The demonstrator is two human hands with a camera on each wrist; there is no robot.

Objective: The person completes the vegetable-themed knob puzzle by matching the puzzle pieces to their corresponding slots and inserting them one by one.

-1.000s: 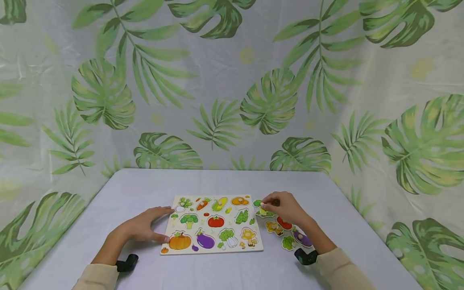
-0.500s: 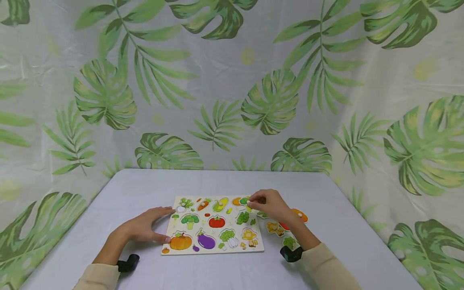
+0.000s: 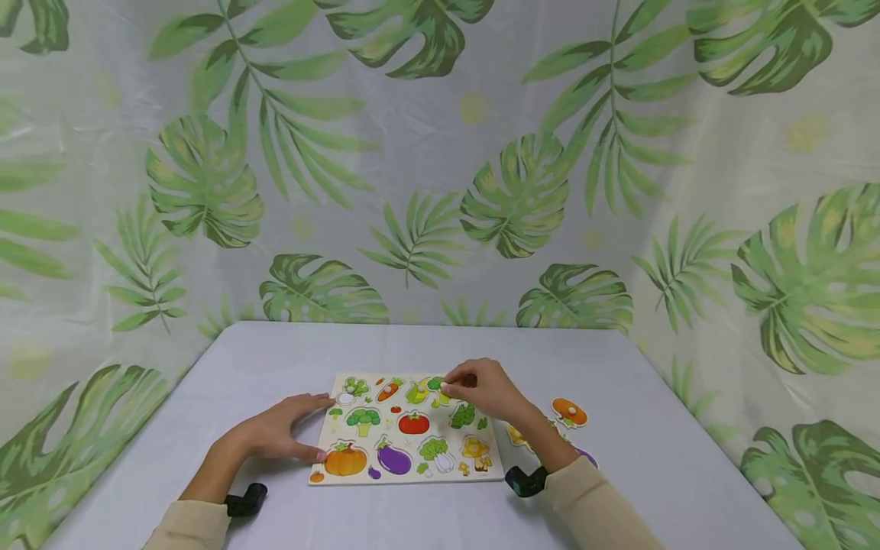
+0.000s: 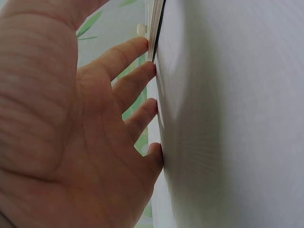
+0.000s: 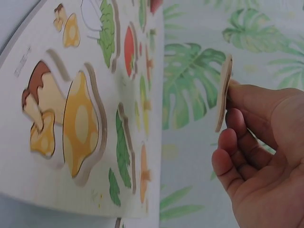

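My right hand [image 3: 484, 386] pinches a broccoli-shaped wooden puzzle piece [image 3: 435, 384] and holds it above the far part of the puzzle board [image 3: 406, 482]. In the right wrist view that piece [image 5: 223, 95] stands edge-on between thumb and fingers, apart from the board. My left hand [image 3: 278, 428] lies at the board's left side, fingers spread, thumb near the front corner. The left wrist view has the fingertips touching the board's edge [image 4: 154, 33]. Printed on the board are a broccoli [image 3: 363, 418], tomato [image 3: 413, 422], pumpkin [image 3: 345, 460] and eggplant [image 3: 395, 457].
To the right of the board, an orange piece [image 3: 569, 412] with a knob lies loose on the white table [image 3: 275, 355]. A yellow mushroom piece [image 3: 516, 436] and a purple piece [image 3: 587, 458] are partly hidden by my right forearm. A leaf-patterned sheet [image 3: 426, 168] hangs behind.
My right hand has lifted the broccoli piece from the loose pieces and carried it left over the board, past the orange shape toward the corn. The left hand stays at the board's edge.
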